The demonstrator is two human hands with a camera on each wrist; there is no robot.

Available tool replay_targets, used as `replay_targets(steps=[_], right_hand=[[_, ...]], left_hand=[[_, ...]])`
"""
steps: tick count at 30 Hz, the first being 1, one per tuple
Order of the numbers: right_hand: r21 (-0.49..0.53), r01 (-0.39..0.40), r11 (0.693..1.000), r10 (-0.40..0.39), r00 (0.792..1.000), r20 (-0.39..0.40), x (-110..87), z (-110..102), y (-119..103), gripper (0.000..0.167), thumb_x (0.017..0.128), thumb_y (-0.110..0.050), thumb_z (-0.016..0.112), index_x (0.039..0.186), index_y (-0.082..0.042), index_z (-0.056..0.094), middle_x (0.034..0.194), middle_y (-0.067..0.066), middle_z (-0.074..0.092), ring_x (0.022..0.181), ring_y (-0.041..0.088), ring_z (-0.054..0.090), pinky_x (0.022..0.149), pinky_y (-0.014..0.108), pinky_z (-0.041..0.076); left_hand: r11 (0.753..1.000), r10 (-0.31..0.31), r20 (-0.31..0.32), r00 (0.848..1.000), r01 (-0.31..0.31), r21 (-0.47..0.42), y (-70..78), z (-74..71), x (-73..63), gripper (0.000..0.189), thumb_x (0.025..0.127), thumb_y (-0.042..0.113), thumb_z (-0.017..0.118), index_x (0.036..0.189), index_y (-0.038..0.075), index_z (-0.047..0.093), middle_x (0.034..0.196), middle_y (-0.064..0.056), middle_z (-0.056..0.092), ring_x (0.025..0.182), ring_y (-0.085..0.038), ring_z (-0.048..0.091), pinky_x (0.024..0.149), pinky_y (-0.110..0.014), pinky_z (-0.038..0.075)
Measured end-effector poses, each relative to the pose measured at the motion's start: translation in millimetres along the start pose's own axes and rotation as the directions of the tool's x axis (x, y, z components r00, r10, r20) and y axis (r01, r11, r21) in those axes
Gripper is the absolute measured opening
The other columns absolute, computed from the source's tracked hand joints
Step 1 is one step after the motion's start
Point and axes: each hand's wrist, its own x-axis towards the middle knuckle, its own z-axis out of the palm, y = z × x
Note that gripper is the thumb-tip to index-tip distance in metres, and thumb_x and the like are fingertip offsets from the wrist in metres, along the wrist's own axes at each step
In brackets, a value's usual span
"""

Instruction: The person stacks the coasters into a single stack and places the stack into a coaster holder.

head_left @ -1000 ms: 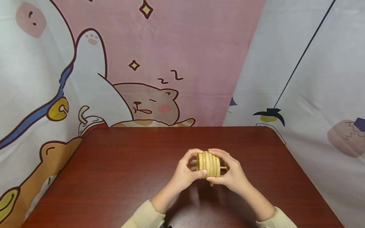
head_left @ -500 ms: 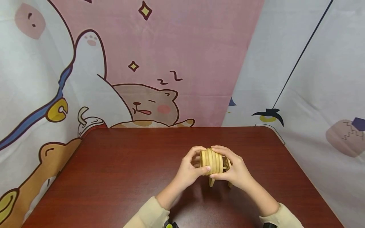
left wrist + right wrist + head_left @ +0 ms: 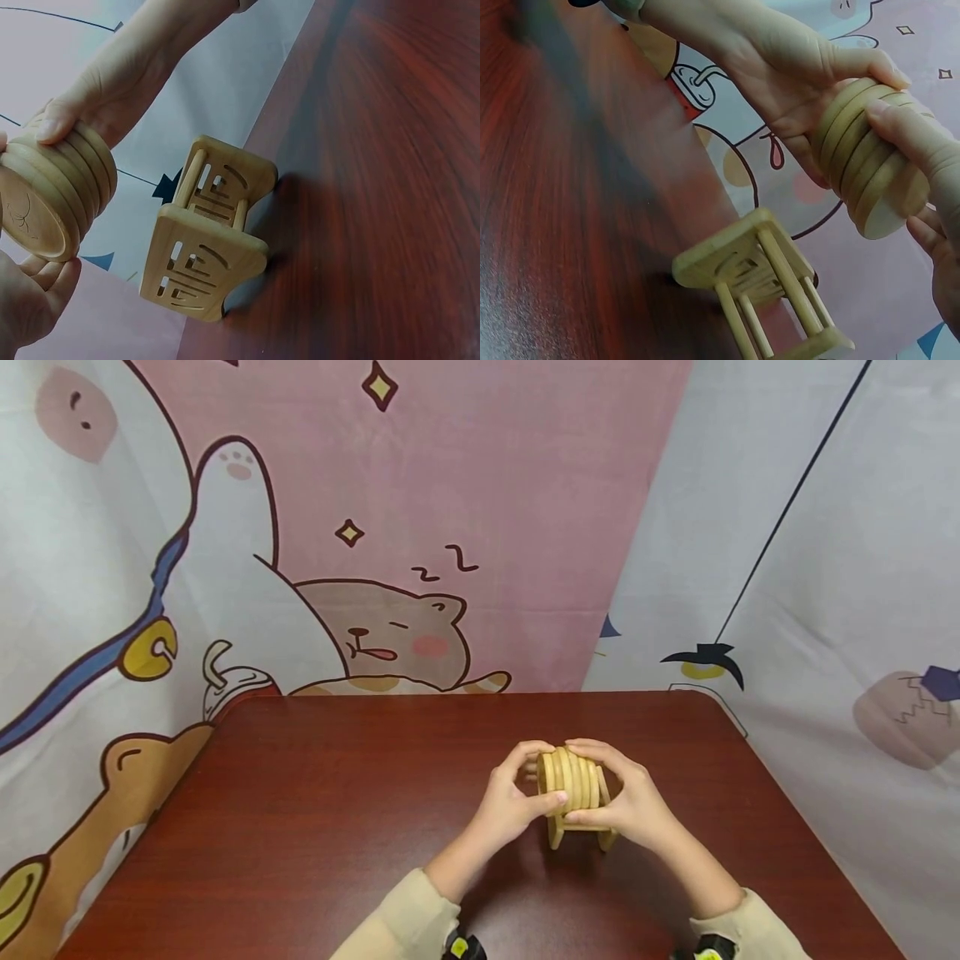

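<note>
A stack of several round wooden coasters is held on its side between both hands. My left hand grips the left end, thumb at the front and fingers over the top. From the other side my right hand holds the right part in the same way. In the left wrist view, the end coaster shows an engraved mark. Below the stack, a wooden coaster rack stands on the table, with slotted side panels joined by round rods. The head view shows its feet, the rest partly hidden behind coasters and hand.
The dark red wooden table reaches back to a cloth backdrop printed with cartoon animals. Black devices are strapped at both wrists, by the cream sleeves.
Both hands have carried the coaster stack to the right and slightly away, keeping their grip. More of the rack shows beneath it now.
</note>
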Motion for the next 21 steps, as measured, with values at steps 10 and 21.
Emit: replay_targets(steps=[10, 21], right_hand=[[0.013, 0.015, 1.000, -0.015, 1.000, 0.019, -2.3, -9.0, 13.1, 0.078, 0.054, -0.001, 0.092, 0.123, -0.001, 0.057, 0.128, 0.015, 0.057, 0.121, 0.003, 0.047, 0.099, 0.018, 0.032], [0.021, 0.039, 0.999, -0.039, 0.999, 0.022, -2.6, -12.7, 24.1, 0.078, 0.052, 0.002, 0.092, 0.122, 0.002, 0.058, 0.126, 0.019, 0.057, 0.120, 0.004, 0.048, 0.099, 0.018, 0.033]], left_hand=[[1.000, 0.018, 0.012, 1.000, -0.018, 0.001, -6.6, 9.7, 4.1, 0.050, 0.074, -0.005, 0.075, 0.119, -0.002, 0.052, 0.101, -0.022, 0.065, 0.091, -0.028, 0.061, 0.079, -0.050, 0.049], [0.998, -0.055, 0.028, 0.998, 0.055, 0.004, -14.0, 15.1, 7.1, 0.049, 0.077, -0.002, 0.075, 0.120, 0.001, 0.052, 0.101, -0.022, 0.064, 0.092, -0.032, 0.060, 0.077, -0.045, 0.052]])
